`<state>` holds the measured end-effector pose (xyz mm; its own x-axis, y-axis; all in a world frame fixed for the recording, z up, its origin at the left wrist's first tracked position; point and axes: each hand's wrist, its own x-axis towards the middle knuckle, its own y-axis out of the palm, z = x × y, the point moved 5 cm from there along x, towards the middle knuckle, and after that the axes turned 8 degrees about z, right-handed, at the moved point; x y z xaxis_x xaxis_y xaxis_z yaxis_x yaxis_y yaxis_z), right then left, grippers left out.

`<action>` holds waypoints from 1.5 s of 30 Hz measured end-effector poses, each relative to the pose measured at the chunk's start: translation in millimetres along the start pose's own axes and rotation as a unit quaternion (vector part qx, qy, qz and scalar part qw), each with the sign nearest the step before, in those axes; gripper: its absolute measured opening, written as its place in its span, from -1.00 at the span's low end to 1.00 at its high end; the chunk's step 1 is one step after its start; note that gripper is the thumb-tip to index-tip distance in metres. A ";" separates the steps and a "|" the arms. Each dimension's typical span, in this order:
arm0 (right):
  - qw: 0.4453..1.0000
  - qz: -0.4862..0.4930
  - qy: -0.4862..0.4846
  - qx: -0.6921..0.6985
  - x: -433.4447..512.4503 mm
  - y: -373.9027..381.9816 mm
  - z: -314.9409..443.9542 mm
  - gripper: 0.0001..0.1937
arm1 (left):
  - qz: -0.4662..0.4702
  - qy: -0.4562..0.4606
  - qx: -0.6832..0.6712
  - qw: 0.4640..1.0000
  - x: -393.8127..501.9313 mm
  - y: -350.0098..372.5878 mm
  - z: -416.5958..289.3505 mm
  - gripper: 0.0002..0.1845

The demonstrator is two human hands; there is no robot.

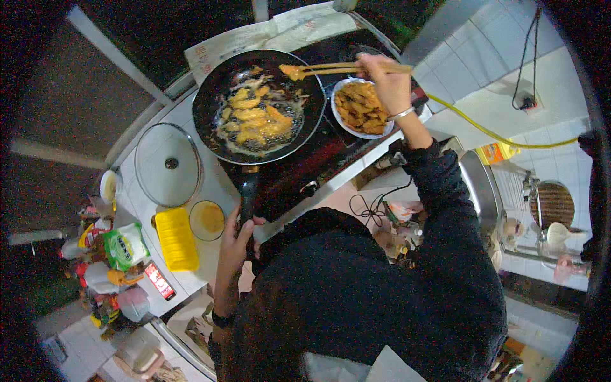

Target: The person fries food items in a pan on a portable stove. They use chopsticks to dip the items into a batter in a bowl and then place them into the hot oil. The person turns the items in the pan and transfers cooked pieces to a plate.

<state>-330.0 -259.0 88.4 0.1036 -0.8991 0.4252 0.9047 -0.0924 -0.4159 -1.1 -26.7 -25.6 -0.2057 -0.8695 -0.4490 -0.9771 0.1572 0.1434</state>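
My left hand (241,234) is closed around the black handle (249,193) of a frying pan (215,141). Several golden battered pieces (258,122) lie in bubbling oil in the pan. My right hand (386,83) holds a pair of wooden chopsticks (334,68), whose tips grip one fried piece (292,72) above the pan's right rim. Just right of the pan, below my right hand, a white bowl (338,123) is heaped with browned fried pieces (361,106).
A glass lid (157,164), a glass bowl (194,222) with yellowish contents, a yellow tray (176,241), a green-white packet (125,246) and a phone (160,281) are on the left counter. A yellow hose (470,124) and steel sink (479,191) lie right.
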 end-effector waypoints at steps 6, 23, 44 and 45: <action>0.991 -0.118 0.030 -0.051 -27.5 -121.9 -21.9 -0.65 | 0.008 -0.001 -0.027 1.000 1.8 -0.3 1.6 -0.53; 0.968 -0.153 0.191 0.064 -68.3 -176.7 -108.6 -0.61 | 0.006 -0.024 -0.017 1.000 0.8 -0.5 2.4 -0.50; 0.976 0.135 -0.123 -0.117 -47.3 72.3 18.9 -0.86 | 0.007 0.004 -0.044 0.999 -1.7 -0.2 -0.3 -0.47; 0.978 0.133 -0.111 -0.114 -45.8 73.2 17.3 -0.86 | 0.005 0.003 -0.043 0.999 -1.4 -0.6 0.3 -0.47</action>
<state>-261.3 -217.2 52.4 0.4328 -0.7914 0.4316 0.7205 0.0160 -0.6933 -0.2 -25.4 -25.3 -0.2147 -0.8714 -0.4411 -0.9667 0.1251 0.2234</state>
